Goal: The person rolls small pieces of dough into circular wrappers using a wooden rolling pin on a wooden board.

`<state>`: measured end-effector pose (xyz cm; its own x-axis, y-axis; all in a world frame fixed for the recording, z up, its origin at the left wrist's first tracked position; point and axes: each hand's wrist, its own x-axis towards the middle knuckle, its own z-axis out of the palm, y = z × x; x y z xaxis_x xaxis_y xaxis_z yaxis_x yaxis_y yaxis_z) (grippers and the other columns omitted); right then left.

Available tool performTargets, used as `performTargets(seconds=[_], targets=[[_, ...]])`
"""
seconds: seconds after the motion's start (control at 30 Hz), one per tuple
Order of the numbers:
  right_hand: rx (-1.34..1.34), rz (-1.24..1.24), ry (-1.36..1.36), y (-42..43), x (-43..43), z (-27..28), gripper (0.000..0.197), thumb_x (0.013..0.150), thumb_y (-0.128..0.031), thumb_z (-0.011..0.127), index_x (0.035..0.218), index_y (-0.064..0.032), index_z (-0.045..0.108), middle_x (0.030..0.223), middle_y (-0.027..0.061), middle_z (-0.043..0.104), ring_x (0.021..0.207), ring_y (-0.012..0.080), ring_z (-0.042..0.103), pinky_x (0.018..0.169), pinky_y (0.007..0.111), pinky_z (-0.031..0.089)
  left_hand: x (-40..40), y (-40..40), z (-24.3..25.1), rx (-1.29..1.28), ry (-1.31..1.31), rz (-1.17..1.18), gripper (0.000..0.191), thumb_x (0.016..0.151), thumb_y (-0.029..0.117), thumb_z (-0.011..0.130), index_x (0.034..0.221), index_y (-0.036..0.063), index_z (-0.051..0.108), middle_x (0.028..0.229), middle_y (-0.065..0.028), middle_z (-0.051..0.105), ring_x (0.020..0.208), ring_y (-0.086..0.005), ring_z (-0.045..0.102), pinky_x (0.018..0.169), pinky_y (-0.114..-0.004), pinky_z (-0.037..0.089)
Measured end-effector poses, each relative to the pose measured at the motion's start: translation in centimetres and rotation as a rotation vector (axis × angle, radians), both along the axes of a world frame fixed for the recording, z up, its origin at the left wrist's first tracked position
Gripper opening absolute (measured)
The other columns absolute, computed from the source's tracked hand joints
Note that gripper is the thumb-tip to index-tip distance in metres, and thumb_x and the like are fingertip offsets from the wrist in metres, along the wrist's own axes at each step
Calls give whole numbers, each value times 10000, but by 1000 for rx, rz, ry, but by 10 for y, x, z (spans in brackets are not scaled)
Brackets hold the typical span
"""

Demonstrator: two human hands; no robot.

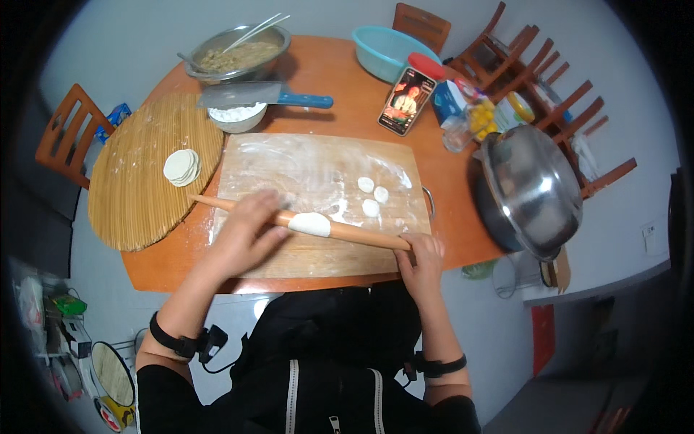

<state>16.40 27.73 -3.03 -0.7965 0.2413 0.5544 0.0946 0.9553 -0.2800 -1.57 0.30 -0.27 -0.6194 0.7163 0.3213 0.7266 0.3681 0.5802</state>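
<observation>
A tapered wooden rolling pin [363, 235] lies slantwise over the floured wooden board [325, 261]. A thin dough wrapper [309, 224] is draped on the pin between my hands. My left hand [250, 230] is over the pin's left part, somewhat blurred; whether it grips the pin is unclear. My right hand [423, 260] holds the pin's right end near the board's edge. Beyond the pin, several dough pieces sit on the board, one of them a small flattened round [371, 208]. At the left, a stack of round wrappers [182, 167] rests on a round slatted tray [130, 200].
A cleaver [244, 96] lies across a bowl of flour [238, 118]. Behind it stands a metal bowl of filling [238, 54] with chopsticks. A blue basin [393, 51], a propped phone [406, 102], jars and a large upturned metal basin [534, 190] stand along the back and right.
</observation>
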Motion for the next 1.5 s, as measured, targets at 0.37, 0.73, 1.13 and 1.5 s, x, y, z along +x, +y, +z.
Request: performTargets(seconds=[0.37, 0.73, 1.13, 1.5], targets=[[18, -19, -36, -7, 8, 19, 303, 701, -106, 692, 987, -98, 591, 945, 84, 599, 930, 288, 549, 816, 401, 379, 3, 38, -1, 76, -81, -20, 177, 844, 180, 605, 894, 17, 652, 819, -131, 626, 837, -302, 577, 971, -462, 360], [-222, -1, -320, -9, 24, 27, 207, 848, -241, 607, 972, -77, 632, 851, 124, 623, 737, 317, 603, 624, 380, 473, 3, 24, -6, 389, -270, -42, 127, 844, 102, 646, 870, -21, 627, 815, -68, 619, 746, -120, 581, 672, -242, 457], [-821, -72, -236, 4, 41, 12, 203, 929, -176, 543, 941, 9, 625, 706, 0, 552, 673, 76, 510, 627, 216, 421, -36, 20, 22, 220, 16, 211, 169, 846, 149, 626, 897, -12, 627, 763, -169, 647, 700, -259, 649, 608, -311, 485], [-1042, -67, -91, 13, 48, 0, 228, 927, -185, 554, 973, 25, 629, 710, -1, 558, 667, 70, 504, 621, 207, 413, -70, 47, 15, 46, -500, 230, 178, 839, 179, 630, 825, 4, 602, 752, -66, 604, 680, -166, 574, 621, -298, 459]])
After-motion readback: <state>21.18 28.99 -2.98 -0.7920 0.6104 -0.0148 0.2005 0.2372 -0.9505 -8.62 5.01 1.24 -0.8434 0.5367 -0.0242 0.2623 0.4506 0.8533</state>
